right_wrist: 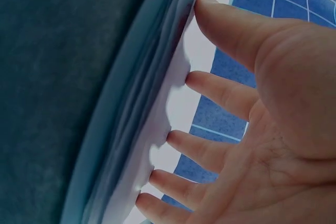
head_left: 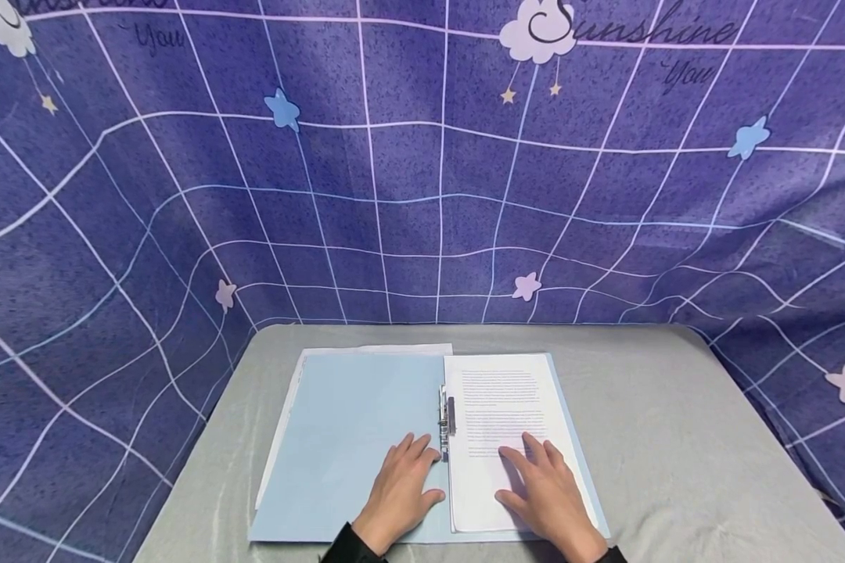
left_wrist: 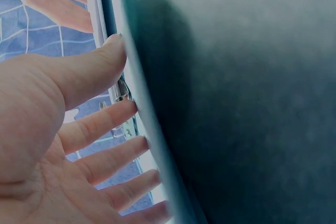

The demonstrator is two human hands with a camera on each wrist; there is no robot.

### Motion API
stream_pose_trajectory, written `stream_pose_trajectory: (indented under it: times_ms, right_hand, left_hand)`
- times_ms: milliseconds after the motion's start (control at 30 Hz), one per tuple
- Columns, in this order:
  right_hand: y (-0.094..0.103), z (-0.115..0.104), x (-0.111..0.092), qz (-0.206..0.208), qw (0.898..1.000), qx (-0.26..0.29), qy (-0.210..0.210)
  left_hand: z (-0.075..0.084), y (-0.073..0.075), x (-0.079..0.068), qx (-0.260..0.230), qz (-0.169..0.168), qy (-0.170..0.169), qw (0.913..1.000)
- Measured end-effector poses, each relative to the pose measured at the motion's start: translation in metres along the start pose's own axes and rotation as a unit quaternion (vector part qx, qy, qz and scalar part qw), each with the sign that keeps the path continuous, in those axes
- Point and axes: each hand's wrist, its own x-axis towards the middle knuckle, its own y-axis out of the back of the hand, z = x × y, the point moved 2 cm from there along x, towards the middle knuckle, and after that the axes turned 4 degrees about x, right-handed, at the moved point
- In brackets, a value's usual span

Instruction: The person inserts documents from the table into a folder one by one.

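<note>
A light blue folder (head_left: pixel 366 422) lies spread on the grey table, with a metal clip (head_left: pixel 445 422) along its middle fold. Printed white sheets (head_left: pixel 503 407) are stacked on its right half. My left hand (head_left: pixel 403 489) rests on the folder's left half near the fold, its fingers extended and fingertips touching the surface. On the lower part of the printed sheets, my right hand (head_left: pixel 545 493) touches the paper with spread fingers. In the right wrist view the fingertips meet the edge-on white paper (right_wrist: pixel 173 93). Neither hand grips anything.
White paper (head_left: pixel 282 438) sticks out from under the folder's left and top edges. The grey cloth-covered table (head_left: pixel 676 438) extends to both sides. Behind and beside it hangs a purple-blue curtain (head_left: pixel 408 172) with a grid, stars and clouds.
</note>
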Motion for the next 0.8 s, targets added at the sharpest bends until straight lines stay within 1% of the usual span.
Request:
stream_pose_trajectory:
  times_ms: [433,800]
  right_hand:
    - [-0.0012,0.0,-0.0007,0.0,1.0,-0.016,-0.003]
    - [-0.0013,-0.0007,-0.0006,-0.003,1.0,-0.012,-0.007]
  left_hand:
    - [0.0005,0.0002,0.0,-0.004,0.0,0.004,1.0]
    - [0.0009,0.002,-0.0002,-0.005,-0.005,0.006,1.0]
